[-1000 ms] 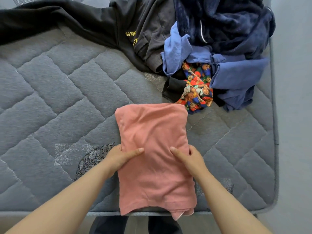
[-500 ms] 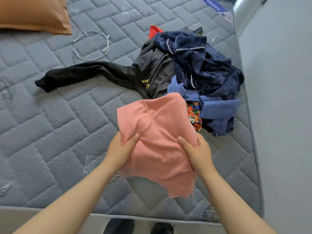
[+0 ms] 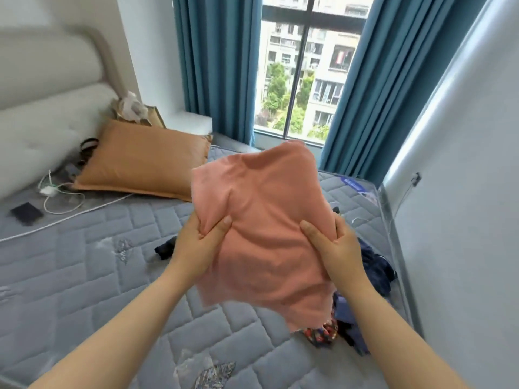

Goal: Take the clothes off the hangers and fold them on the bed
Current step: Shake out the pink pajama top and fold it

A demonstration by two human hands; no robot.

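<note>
At frame centre, a soft, light, floppy folded pink garment (image 3: pixel 261 228) is pinched at its sides by left hand (image 3: pixel 196 242) and right hand (image 3: pixel 334 245), best supported underneath.

Head view, single entry. Worn on my head, wide-angle, straight lines bowed near the edges. It faced forward and slightly down, across the grey quilted mattress (image 3: pixel 84 290) toward the window (image 3: pixel 303 80) and teal curtains (image 3: pixel 216 66) at the far end. The headboard (image 3: pixel 42 113) lay at frame left, a white wall (image 3: pixel 463 234) at frame right. My forearms entered from the bottom edge; my left hand (image 3: pixel 196 248) and right hand (image 3: pixel 335 248), gripping the pink garment (image 3: pixel 266 214), sat close to the lens at centre, covering most of the clothes pile (image 3: pixel 376 266).
</note>
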